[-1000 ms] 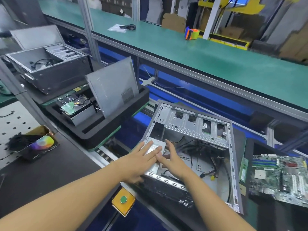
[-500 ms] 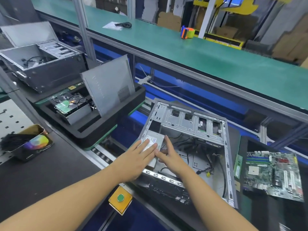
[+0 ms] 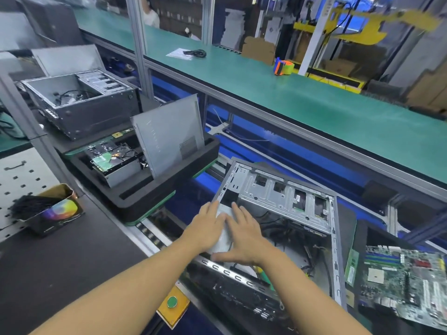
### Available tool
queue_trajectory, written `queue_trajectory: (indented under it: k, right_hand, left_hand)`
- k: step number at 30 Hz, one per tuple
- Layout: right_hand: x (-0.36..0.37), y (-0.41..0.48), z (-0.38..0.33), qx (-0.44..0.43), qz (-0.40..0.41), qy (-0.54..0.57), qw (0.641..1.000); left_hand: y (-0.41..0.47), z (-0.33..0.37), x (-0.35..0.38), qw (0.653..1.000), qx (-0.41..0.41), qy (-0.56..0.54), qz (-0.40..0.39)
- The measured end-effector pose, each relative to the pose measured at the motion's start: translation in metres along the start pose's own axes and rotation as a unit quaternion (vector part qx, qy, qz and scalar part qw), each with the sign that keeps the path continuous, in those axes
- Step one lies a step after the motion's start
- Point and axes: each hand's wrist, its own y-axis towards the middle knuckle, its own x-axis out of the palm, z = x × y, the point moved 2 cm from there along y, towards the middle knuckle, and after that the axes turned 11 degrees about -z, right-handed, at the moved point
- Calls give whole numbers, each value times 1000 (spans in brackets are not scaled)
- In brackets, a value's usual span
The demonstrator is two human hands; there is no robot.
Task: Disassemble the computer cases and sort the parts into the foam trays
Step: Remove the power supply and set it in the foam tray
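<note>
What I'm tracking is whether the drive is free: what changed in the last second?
The right hand slid further onto the silver drive and now lies flat, thumb spread. Nothing gripped or released. The left hand stays flat on the drive, still inside the open case.

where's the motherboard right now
The motherboard lies at the lower right of the head view, just right of the open computer case, with a green memory stick between them.

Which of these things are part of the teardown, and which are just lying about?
Job: open computer case, silver drive under left hand and right hand, foam tray, side panel, motherboard, memory stick.
Lying about: tape dispenser, black cable, box of cable ties.
</note>
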Motion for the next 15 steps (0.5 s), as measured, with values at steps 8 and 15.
queue_trajectory:
  k: [8,15]
  right_hand:
    - [-19,12,-15,19,-61,-71,995]
    - [-24,18,-10,10,-50,-54,997]
  left_hand:
    - [-7,-10,2,983,4,-105,149]
    - [-10,-14,3,974,-5,-116,194]
